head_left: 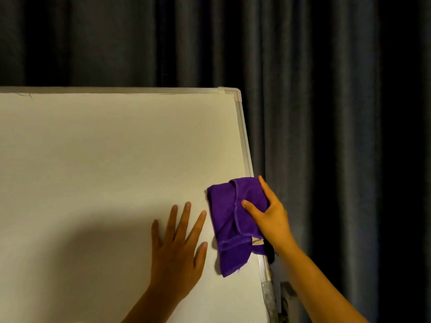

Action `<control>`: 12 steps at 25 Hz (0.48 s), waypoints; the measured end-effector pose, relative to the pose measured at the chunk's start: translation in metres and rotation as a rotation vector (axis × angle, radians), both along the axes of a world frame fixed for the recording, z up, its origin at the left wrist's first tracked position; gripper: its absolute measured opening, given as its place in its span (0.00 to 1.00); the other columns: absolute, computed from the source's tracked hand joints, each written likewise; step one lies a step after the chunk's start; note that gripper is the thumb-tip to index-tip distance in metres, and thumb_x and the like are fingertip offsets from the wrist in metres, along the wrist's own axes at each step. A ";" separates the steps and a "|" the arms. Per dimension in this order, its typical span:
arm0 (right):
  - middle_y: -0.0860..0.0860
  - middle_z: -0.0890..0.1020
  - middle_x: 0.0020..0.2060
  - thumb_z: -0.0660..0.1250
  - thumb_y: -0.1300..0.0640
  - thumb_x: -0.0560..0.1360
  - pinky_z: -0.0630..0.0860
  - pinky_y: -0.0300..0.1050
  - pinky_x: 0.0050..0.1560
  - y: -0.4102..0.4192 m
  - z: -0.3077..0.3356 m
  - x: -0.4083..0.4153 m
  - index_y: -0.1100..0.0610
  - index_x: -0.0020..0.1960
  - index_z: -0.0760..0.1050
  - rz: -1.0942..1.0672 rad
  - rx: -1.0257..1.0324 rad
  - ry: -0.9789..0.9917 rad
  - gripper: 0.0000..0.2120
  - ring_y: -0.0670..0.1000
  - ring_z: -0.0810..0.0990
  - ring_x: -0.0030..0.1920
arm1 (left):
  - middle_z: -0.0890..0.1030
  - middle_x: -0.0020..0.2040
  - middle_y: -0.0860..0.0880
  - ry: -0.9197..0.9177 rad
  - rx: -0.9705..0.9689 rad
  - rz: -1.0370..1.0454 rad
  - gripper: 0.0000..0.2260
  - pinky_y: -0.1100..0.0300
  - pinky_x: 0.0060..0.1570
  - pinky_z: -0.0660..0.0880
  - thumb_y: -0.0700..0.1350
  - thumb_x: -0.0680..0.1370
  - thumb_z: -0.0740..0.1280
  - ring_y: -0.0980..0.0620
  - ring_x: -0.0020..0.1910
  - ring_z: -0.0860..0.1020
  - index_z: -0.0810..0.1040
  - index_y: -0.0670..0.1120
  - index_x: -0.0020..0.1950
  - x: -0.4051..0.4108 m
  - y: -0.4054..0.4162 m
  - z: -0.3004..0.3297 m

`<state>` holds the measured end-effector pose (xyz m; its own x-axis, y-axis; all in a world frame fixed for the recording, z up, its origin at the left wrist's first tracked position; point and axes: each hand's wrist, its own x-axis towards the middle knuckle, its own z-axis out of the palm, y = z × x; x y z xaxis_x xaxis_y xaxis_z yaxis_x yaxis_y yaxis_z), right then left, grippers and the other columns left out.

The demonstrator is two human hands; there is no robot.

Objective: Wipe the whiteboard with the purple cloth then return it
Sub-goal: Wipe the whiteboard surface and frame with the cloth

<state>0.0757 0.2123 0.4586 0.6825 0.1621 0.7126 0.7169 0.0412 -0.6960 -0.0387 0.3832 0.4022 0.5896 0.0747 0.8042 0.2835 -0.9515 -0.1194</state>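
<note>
right hand (271, 220): grip pinching purple cloth (233, 222) against whiteboard (105, 159), near right frame edge | left hand (178, 248): grip spread, flat on board beside cloth

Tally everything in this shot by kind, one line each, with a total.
Hands: 2, the left hand flat on the board, the right hand gripping the cloth
Purple cloth: 1
Whiteboard: 1
Dark curtain: 1
Total: 5
</note>
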 end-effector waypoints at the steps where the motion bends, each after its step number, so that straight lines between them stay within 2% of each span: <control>1: 0.45 0.72 0.60 0.69 0.53 0.72 0.74 0.26 0.40 0.003 0.014 0.007 0.47 0.73 0.57 -0.002 -0.005 -0.019 0.34 0.42 0.73 0.53 | 0.66 0.72 0.43 0.008 0.001 0.000 0.28 0.33 0.63 0.60 0.63 0.76 0.43 0.39 0.70 0.64 0.62 0.52 0.72 0.003 0.002 0.003; 5: 0.53 0.73 0.65 0.69 0.54 0.72 0.75 0.39 0.52 0.018 0.071 0.031 0.50 0.74 0.57 0.026 0.007 -0.077 0.34 0.46 0.73 0.56 | 0.66 0.72 0.44 -0.013 0.029 0.040 0.29 0.32 0.64 0.55 0.65 0.75 0.44 0.41 0.71 0.64 0.65 0.54 0.71 0.016 0.017 0.032; 9: 0.55 0.71 0.67 0.69 0.54 0.72 0.73 0.41 0.53 0.038 0.108 0.050 0.53 0.74 0.57 -0.022 0.005 -0.117 0.34 0.50 0.73 0.60 | 0.65 0.72 0.45 -0.033 0.052 0.022 0.29 0.30 0.63 0.59 0.65 0.75 0.46 0.41 0.71 0.64 0.65 0.54 0.71 0.029 0.034 0.064; 11: 0.56 0.71 0.68 0.69 0.54 0.72 0.72 0.42 0.54 0.046 0.123 0.057 0.54 0.74 0.57 -0.038 0.018 -0.130 0.34 0.54 0.73 0.63 | 0.59 0.75 0.45 -0.058 0.044 0.044 0.30 0.30 0.65 0.54 0.66 0.74 0.48 0.42 0.73 0.59 0.58 0.56 0.73 0.037 0.043 0.084; 12: 0.56 0.70 0.68 0.69 0.54 0.72 0.72 0.43 0.56 0.050 0.132 0.060 0.54 0.74 0.57 -0.044 0.023 -0.140 0.34 0.55 0.72 0.64 | 0.52 0.76 0.47 -0.090 0.026 0.070 0.32 0.31 0.66 0.49 0.68 0.72 0.46 0.43 0.75 0.52 0.50 0.58 0.75 0.044 0.050 0.096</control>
<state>0.1354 0.2619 0.5909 0.5821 0.1168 0.8047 0.8085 0.0223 -0.5880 0.0051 0.4328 0.4980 0.5090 0.0911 0.8559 0.3596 -0.9259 -0.1153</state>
